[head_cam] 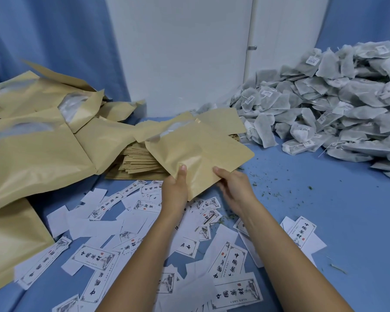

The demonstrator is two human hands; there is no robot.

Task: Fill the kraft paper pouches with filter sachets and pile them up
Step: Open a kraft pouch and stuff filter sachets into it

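Note:
I hold a flat kraft paper pouch (200,152) above the blue table, tilted up and away from me. My left hand (175,188) grips its near corner with the thumb on top. My right hand (232,184) pinches the near right edge. Under and behind it lies a stack of flat empty pouches (140,161). A big heap of grey-white filter sachets (338,106) with strings and tags fills the far right. Bulging filled pouches (36,149) are piled on the left.
Many white printed labels (144,242) are scattered on the blue table (336,203) in front of me. Green crumbs dot the cloth to the right of my hands. A white wall and blue curtains close the back.

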